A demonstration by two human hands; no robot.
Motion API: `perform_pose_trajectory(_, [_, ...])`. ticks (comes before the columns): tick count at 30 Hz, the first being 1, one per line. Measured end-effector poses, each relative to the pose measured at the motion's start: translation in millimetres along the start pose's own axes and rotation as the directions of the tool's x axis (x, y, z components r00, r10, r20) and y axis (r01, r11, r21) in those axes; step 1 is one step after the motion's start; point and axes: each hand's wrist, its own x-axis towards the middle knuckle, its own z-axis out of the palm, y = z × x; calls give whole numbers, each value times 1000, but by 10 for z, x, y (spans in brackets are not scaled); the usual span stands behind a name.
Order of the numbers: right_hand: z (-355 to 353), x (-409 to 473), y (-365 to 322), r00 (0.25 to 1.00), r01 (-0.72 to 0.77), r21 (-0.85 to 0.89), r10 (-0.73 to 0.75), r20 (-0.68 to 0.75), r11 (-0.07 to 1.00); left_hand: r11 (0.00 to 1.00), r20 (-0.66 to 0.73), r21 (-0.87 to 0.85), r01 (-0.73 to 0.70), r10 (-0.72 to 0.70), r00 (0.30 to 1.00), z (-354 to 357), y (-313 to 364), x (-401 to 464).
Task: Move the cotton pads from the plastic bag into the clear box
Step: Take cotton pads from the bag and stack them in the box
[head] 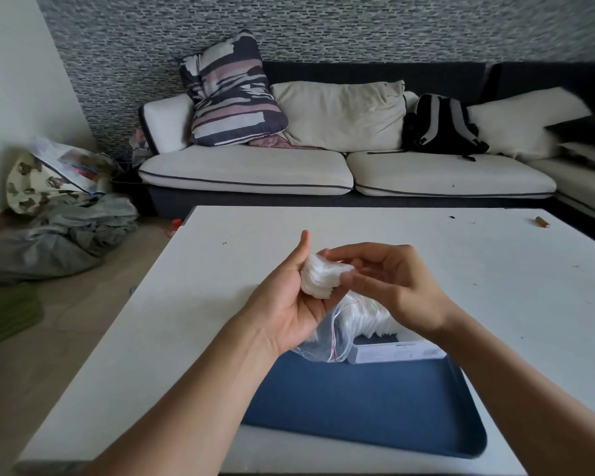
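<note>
A stack of white cotton pads is held above the table between both hands. My left hand cups the stack from the left, thumb up. My right hand pinches its right side with the fingertips. Under the hands lies the clear plastic bag with a red zip line, still holding more pads. The clear box sits just behind and right of the bag, at the far edge of the blue tray; my right wrist hides part of it.
The white table carries a small brown cylinder at the far right and a few specks. Beyond it stands a sofa with cushions and a black backpack. Bags and clothes lie on the floor at left.
</note>
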Motion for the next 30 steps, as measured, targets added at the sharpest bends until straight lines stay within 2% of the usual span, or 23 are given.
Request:
perform_pose_trajectory(4, [37,4,4,1000,5,-115,-7,-15,993,986,-31,137,-100,105,994,8,-38,10])
perform_pose_trajectory(7, [59,2,5,999,18,-107,-21,-25,994,981,-5,153,-120,122,993,-3,-27,1])
perform_pose_trajectory(11, [83,20,18,994,17,-72,-25,-107,997,964,54,221,-146,137,989,-33,-30,18])
perform_pose_trajectory(21, [126,31,-10,991,26,-66,-34,-128,997,957,69,227,-180,168,983,-45,-19,1])
perform_pose_trajectory(24, [128,13,-14,991,26,-64,-34,-128,998,929,29,306,-208,209,977,-85,-37,66])
perform_pose_trajectory(30, [103,-7,22,991,52,-247,-80,-107,968,891,34,380,-247,253,967,-81,-81,132])
